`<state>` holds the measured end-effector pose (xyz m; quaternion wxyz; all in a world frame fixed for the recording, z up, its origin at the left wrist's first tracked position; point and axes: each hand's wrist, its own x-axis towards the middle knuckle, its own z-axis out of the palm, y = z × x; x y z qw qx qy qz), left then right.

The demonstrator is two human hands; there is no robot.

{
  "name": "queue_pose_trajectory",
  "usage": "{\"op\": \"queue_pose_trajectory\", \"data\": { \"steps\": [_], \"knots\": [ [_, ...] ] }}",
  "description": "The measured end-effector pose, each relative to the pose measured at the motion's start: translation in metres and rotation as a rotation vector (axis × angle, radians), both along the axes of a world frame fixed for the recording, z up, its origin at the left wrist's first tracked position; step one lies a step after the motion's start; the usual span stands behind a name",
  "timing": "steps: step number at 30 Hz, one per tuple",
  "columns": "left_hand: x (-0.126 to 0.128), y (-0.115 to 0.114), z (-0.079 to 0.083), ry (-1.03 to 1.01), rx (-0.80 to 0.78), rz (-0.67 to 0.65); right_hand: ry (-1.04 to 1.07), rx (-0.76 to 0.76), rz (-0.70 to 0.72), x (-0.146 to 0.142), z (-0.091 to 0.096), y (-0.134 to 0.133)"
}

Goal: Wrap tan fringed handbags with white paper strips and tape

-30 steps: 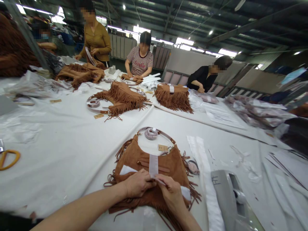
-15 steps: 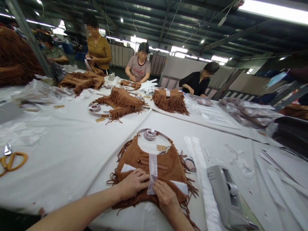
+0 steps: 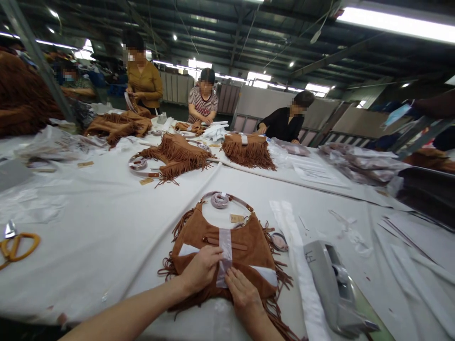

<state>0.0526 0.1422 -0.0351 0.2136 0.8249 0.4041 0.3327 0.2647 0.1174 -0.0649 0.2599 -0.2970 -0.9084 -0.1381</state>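
A brown suede fringed bag (image 3: 249,244) lies on the white table in front of me, its strap looped at the far side. A strip of translucent tape (image 3: 225,251) runs down its front over a white paper band (image 3: 265,273). My left hand (image 3: 201,270) lies on the bag with its fingertips pressed on the tape's left edge. My right hand (image 3: 243,296) presses its fingers on the tape's lower end.
A grey tape dispenser (image 3: 334,289) lies to the right, beside long white paper strips (image 3: 296,246). Orange-handled scissors (image 3: 16,244) sit at the far left. More fringed bags (image 3: 177,154) lie across the table, where several other people are working.
My hands have stayed on the bag, and my fingers have shifted slightly along the tape. The camera has tilted a little, so the bag sits lower in view.
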Motion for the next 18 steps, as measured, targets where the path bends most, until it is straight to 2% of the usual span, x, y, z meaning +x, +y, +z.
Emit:
{"op": "queue_pose_trajectory", "data": {
  "steps": [5,9,11,13,16,18],
  "knots": [
    [0.01,-0.015,-0.011,0.365,0.183,-0.116,0.003,-0.03,-0.03,-0.005,0.014,-0.01],
    [0.003,-0.017,-0.021,0.488,0.276,-0.149,0.068,-0.257,-0.107,-0.012,0.039,-0.007],
    [0.002,-0.016,-0.02,0.494,0.304,-0.145,0.123,-0.343,-0.194,-0.019,0.049,0.006],
    [0.001,-0.016,-0.017,0.489,0.322,-0.151,0.149,-0.359,-0.248,-0.029,0.053,0.026],
    [0.002,-0.017,-0.014,0.483,0.33,-0.163,0.031,-0.374,-0.265,-0.043,0.046,0.055],
    [0.002,-0.016,-0.014,0.475,0.323,-0.164,-0.105,-0.445,-0.303,-0.049,0.036,0.068]
  ]
}}
